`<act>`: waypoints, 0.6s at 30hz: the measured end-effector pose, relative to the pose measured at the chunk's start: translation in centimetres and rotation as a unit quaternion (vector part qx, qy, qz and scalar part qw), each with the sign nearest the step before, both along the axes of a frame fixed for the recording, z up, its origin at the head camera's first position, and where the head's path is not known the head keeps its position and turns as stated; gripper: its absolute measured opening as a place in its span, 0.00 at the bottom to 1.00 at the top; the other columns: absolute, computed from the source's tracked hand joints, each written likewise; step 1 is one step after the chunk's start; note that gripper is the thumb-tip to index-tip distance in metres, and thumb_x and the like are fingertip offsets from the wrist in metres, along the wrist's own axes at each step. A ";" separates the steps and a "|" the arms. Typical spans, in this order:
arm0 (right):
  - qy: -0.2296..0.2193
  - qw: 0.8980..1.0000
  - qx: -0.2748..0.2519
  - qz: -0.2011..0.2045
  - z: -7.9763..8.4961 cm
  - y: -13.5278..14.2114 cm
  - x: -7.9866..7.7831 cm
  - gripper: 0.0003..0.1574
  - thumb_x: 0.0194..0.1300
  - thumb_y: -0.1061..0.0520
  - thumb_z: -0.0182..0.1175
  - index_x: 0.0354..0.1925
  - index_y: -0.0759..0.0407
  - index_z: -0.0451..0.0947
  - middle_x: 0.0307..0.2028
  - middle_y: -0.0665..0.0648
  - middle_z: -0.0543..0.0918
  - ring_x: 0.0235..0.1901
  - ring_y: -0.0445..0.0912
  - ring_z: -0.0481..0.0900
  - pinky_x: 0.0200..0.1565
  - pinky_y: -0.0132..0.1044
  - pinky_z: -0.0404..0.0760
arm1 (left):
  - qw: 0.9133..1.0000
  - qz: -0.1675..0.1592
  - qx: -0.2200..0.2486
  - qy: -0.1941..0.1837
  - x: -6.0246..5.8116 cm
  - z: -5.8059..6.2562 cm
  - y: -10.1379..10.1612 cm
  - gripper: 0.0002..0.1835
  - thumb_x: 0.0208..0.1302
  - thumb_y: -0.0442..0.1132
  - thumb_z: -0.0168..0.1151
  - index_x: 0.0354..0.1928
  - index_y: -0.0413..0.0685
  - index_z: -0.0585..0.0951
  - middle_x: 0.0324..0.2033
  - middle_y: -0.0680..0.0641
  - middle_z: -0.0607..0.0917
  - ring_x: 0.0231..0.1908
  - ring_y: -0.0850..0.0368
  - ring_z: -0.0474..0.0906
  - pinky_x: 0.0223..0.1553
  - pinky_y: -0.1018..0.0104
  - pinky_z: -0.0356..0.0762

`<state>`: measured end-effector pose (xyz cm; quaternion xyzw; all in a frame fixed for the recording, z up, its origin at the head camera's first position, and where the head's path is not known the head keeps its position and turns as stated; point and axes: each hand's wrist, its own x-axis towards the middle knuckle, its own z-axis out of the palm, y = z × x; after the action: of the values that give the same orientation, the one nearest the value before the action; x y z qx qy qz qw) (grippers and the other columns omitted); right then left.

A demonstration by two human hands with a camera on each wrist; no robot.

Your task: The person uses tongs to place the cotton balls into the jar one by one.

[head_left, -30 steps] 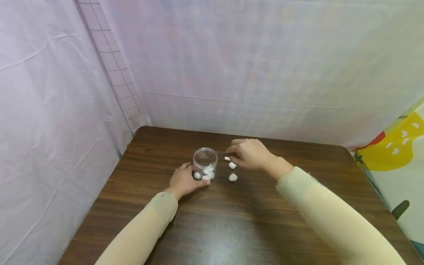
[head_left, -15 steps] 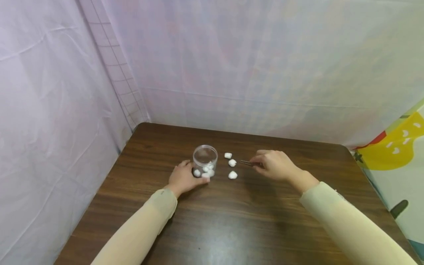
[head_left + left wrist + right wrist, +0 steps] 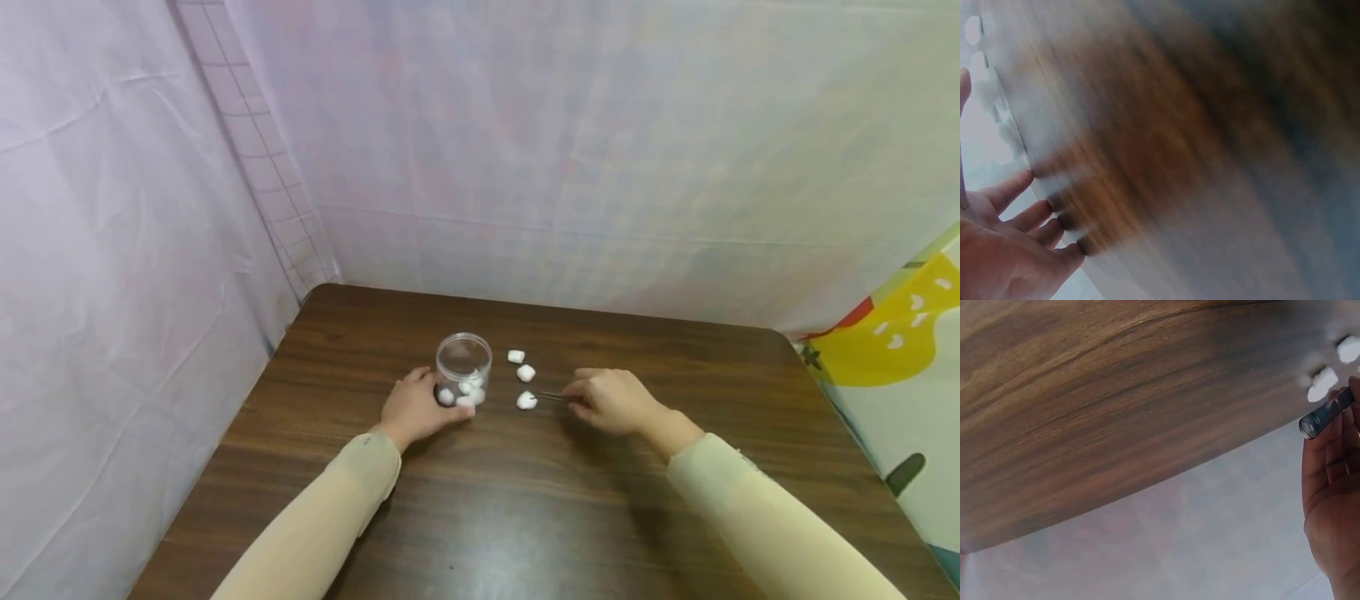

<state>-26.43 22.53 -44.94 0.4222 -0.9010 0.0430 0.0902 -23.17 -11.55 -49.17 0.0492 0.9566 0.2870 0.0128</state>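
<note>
Because the tweezers point(image 3: 551, 396) reach the nearest white ball point(image 3: 527, 402) only on the side away from the jar point(image 3: 454, 378), we could lose it: a shallow bite might let it slip or roll off across the worktop point(image 3: 480, 500). If our left hand point(image 3: 416, 408) pushes unevenly, we could tip the jar, which looks light, and spill the balls inside.

Our right hand point(image 3: 611, 402), well right of the jar, has its grip pinched on the tweezers; our left grip curls round the jar's left and near sides. We see the nearest white ball on the worktop, between the jar and our right hand, at the tweezers' tips; whether they have closed on it, we cannot tell. Two more balls, the middle one point(image 3: 526, 373) and the far one point(image 3: 516, 357), lie right of the jar.
</note>
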 end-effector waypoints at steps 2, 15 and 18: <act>0.004 1.000 0.001 0.000 -0.2 -0.2 -0.1 0.11 0.59 0.56 0.69 0.42 0.53 0.88 0.33 0.46 0.78 0.24 0.38 0.75 0.24 0.38 0.79 | 1.000 0.001 0.003 0.003 0.1 0.0 0.0 0.47 0.49 0.70 0.71 0.67 0.50 0.75 0.68 0.39 0.70 0.68 0.39 0.63 0.71 0.40 0.51; 0.021 1.000 0.019 0.007 -1.1 -0.7 -0.6 0.10 0.57 0.55 0.69 0.40 0.52 0.88 0.31 0.46 0.77 0.25 0.42 0.78 0.25 0.43 0.81 | 1.000 0.007 0.004 0.006 0.0 -0.2 0.0 0.47 0.49 0.70 0.71 0.67 0.50 0.75 0.68 0.39 0.69 0.68 0.38 0.63 0.71 0.40 0.50; 0.023 1.000 0.019 0.006 -1.3 -0.8 -0.6 0.10 0.56 0.55 0.69 0.39 0.52 0.88 0.30 0.45 0.76 0.25 0.42 0.77 0.25 0.44 0.81 | 1.000 0.006 0.003 0.005 0.0 -0.3 0.0 0.47 0.49 0.70 0.71 0.67 0.50 0.75 0.68 0.39 0.69 0.68 0.39 0.62 0.71 0.41 0.49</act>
<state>-27.04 21.74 -46.27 0.4301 -0.8968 0.0167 0.1027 -23.22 -11.53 -49.46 0.0448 0.9559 0.2900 0.0061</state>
